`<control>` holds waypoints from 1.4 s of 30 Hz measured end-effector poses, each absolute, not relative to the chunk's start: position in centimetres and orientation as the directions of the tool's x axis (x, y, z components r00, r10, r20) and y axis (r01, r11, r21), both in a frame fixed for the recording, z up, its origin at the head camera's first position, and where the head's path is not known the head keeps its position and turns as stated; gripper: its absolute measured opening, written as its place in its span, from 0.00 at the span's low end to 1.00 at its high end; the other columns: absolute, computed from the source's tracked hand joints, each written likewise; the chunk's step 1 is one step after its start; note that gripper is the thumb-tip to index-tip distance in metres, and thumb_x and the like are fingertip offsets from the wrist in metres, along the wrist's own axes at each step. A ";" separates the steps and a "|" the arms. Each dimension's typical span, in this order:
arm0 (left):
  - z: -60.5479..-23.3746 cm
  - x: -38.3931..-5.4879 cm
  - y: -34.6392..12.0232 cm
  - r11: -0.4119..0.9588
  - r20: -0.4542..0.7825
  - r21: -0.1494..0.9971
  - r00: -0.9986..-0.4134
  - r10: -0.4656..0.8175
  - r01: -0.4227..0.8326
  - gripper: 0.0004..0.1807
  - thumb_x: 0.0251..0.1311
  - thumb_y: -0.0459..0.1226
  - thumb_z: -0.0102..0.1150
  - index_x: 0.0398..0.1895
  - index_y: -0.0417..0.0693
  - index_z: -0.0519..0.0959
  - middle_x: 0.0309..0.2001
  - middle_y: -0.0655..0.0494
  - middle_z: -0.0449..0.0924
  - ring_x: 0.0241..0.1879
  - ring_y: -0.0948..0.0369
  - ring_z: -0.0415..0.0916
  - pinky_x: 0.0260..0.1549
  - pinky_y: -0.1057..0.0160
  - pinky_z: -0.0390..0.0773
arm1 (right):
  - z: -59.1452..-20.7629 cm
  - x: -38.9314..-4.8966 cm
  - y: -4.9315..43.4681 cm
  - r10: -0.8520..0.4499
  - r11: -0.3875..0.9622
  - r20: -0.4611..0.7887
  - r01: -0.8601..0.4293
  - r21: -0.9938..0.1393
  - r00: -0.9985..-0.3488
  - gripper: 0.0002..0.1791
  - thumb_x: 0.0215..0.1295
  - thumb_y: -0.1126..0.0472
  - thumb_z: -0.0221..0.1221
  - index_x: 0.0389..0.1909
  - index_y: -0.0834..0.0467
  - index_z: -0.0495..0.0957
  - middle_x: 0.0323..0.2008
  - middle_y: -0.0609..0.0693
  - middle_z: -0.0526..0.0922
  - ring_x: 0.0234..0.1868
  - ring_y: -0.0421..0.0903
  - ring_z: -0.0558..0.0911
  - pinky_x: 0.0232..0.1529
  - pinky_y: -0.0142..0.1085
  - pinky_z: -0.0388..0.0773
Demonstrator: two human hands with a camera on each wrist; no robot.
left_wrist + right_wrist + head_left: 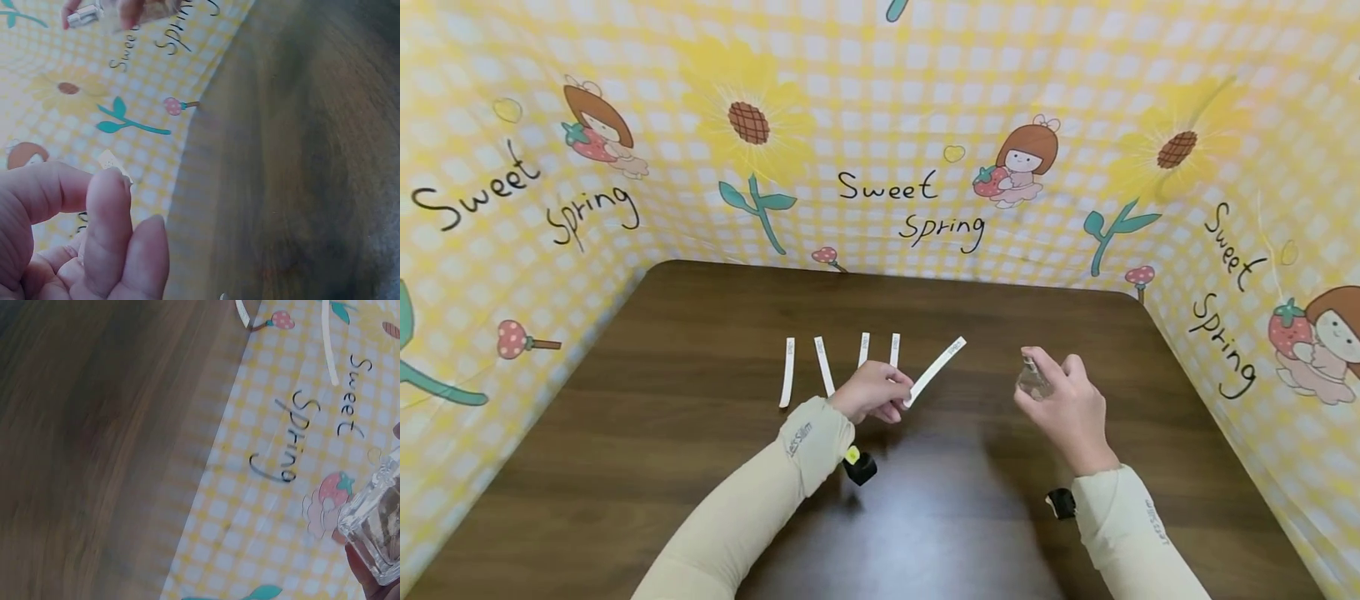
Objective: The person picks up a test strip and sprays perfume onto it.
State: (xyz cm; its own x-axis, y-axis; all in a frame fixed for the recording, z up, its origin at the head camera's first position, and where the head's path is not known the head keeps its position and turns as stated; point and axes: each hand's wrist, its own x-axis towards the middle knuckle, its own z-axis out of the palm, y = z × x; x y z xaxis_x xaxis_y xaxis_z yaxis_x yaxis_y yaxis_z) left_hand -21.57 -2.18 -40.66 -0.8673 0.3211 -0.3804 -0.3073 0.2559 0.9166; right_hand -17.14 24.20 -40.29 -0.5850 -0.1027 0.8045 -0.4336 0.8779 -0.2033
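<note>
My left hand (871, 390) pinches the lower end of a white paper test strip (937, 369) between thumb and fingers; the strip slants up to the right, its printed end away from the hand. In the left wrist view only a small end of that strip (112, 161) shows past the fingertips. To the right, my right hand (1073, 412) grips a clear glass perfume spray bottle (1032, 382), index finger at its top. The bottle's square base (378, 525) shows at the right edge of the right wrist view. A gap separates strip and bottle.
Several more white strips lie in a row on the brown wooden table (715, 483), among them the leftmost strip (787, 371); the left hand partly covers some. A yellow checked cloth (880, 108) with printed flowers walls the table at the back and sides.
</note>
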 end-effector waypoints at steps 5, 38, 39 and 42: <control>-40.1 -20.7 -3.5 0.256 -0.361 0.923 -0.880 0.308 -0.289 0.12 0.58 0.23 0.52 0.45 0.29 0.77 0.21 0.51 0.76 0.11 0.66 0.69 0.17 0.68 0.78 | -40.2 -17.8 22.2 -0.145 0.852 0.796 -0.483 -0.201 -0.588 0.23 0.40 0.63 0.62 0.44 0.53 0.79 0.23 0.55 0.63 0.13 0.49 0.63 0.09 0.47 0.66; -40.4 -20.3 -11.4 0.116 -0.342 0.938 -0.922 0.180 -0.326 0.19 0.59 0.26 0.51 0.54 0.25 0.70 0.29 0.45 0.80 0.14 0.67 0.73 0.20 0.69 0.79 | -40.5 -17.9 22.8 -0.039 0.834 0.744 -0.432 -0.344 -0.667 0.36 0.56 0.32 0.55 0.52 0.57 0.75 0.28 0.60 0.70 0.15 0.50 0.68 0.13 0.47 0.68; -40.6 -20.4 -12.2 0.090 -0.345 0.938 -0.925 0.160 -0.334 0.20 0.60 0.25 0.51 0.55 0.24 0.69 0.29 0.46 0.80 0.14 0.67 0.73 0.21 0.69 0.79 | -40.5 -17.7 23.3 -0.022 0.835 0.714 -0.405 -0.372 -0.700 0.34 0.56 0.35 0.59 0.52 0.57 0.75 0.29 0.60 0.70 0.15 0.49 0.69 0.14 0.47 0.68; -41.0 -20.5 -14.8 0.029 -0.357 0.934 -0.929 0.100 -0.356 0.22 0.63 0.26 0.50 0.59 0.23 0.64 0.28 0.50 0.80 0.14 0.68 0.74 0.22 0.70 0.79 | -40.4 -17.0 24.6 0.034 0.843 0.623 -0.312 -0.438 -0.782 0.30 0.50 0.50 0.71 0.53 0.58 0.76 0.31 0.61 0.72 0.20 0.51 0.72 0.19 0.47 0.70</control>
